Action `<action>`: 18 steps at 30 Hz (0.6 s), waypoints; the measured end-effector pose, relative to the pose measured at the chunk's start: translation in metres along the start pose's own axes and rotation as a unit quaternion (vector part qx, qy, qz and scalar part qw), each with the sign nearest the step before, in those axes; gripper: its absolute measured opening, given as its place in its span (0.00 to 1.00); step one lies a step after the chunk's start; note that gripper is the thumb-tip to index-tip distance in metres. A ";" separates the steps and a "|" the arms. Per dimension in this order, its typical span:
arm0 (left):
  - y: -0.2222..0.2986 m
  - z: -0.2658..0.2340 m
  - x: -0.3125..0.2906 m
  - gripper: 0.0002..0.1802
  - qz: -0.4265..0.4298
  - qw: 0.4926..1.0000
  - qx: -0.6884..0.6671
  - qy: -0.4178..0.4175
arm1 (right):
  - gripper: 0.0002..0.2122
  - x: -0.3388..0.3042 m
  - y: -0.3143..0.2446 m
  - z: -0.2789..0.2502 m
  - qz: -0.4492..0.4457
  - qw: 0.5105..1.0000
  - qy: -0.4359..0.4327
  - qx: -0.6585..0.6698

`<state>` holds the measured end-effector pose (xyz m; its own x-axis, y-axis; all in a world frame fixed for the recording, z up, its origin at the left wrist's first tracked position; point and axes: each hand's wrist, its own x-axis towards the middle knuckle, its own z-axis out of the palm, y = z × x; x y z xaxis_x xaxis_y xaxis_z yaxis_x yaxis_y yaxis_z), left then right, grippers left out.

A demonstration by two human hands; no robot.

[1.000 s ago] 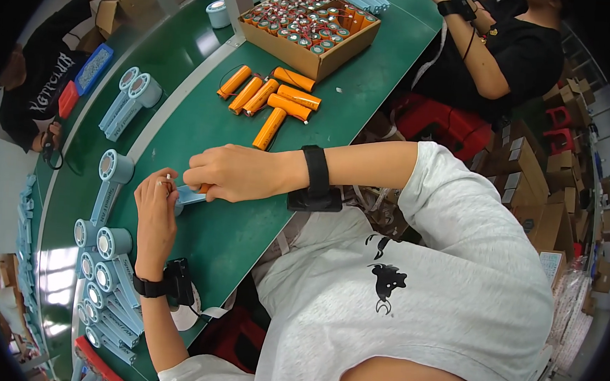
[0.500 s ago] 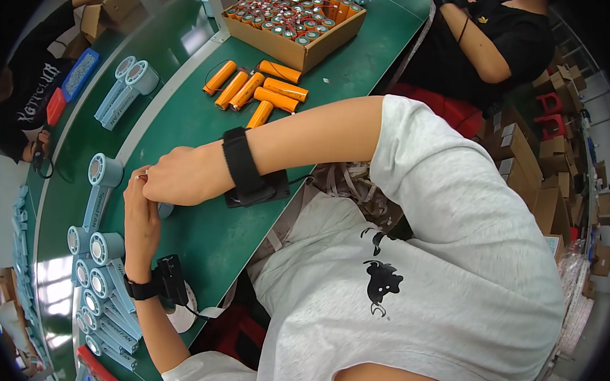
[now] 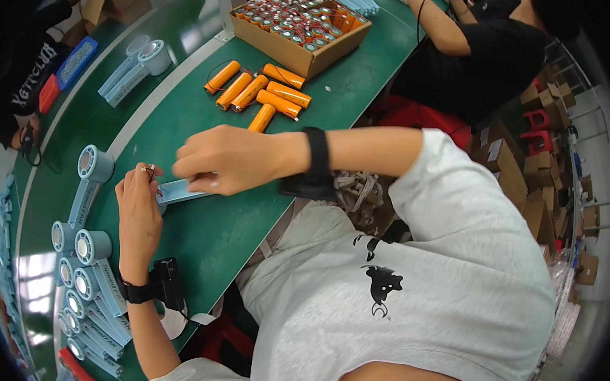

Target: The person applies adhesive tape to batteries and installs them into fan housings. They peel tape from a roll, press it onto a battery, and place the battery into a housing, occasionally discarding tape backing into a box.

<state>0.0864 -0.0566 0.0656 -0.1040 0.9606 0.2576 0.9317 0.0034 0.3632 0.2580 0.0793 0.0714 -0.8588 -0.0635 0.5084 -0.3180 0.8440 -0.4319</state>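
Note:
My left hand (image 3: pixel 139 212) is closed at the head end of a light-blue handheld fan (image 3: pixel 183 191), with much of the fan head hidden beneath it. A small white connector (image 3: pixel 150 169) and thin dark and red wires show at its fingertips. My right hand (image 3: pixel 233 162) is over the far end of the fan's open, trough-like handle, its fingers curled and thumb beside the handle; what it pinches, if anything, is hidden. Several orange cylindrical battery cells (image 3: pixel 249 93) with wires lie on the green table beyond my right hand.
A cardboard box (image 3: pixel 313 55) packed with wired cells stands at the back. Light-blue fans (image 3: pixel 92 247) crowd the left, beside a metal strip. A white tape roll (image 3: pixel 175 322) sits by my left wrist. Co-workers are at the right (image 3: pixel 466 68) and far left (image 3: pixel 28 97).
My right hand has moved right, away from my left fingertips, uncovering the fan handle, connector and wires. My left hand has stayed nearly in place. The view has shifted slightly.

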 end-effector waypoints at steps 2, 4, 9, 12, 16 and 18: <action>0.001 0.000 0.003 0.09 -0.006 1.000 -0.009 -0.018 | 0.03 -0.008 0.000 -0.004 0.034 0.996 0.053 0.063; 0.002 -0.003 0.003 0.09 -0.019 0.999 -0.015 -0.030 | 0.03 -0.008 -0.003 -0.003 0.039 0.993 0.061 0.098; 0.000 0.003 -0.004 0.08 0.000 1.000 0.002 0.028 | 0.04 0.029 0.008 0.001 0.025 0.984 -0.135 0.111; -0.008 0.011 -0.004 0.09 0.004 0.999 -0.017 0.049 | 0.04 0.036 0.004 -0.001 0.068 0.982 -0.171 0.041; -0.008 0.006 -0.002 0.10 -0.036 0.997 -0.064 0.019 | 0.06 0.035 0.020 0.021 0.071 0.983 -0.171 -0.003; -0.010 0.000 -0.001 0.11 -0.057 0.995 -0.083 -0.006 | 0.06 0.039 0.025 0.024 0.064 0.985 -0.160 -0.004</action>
<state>0.0773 -0.0580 0.0621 -0.2008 0.9598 0.1961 0.8434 0.0675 0.5331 0.2066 0.0848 0.0630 -0.9749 -0.1194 0.1877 -0.1961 0.8598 -0.4714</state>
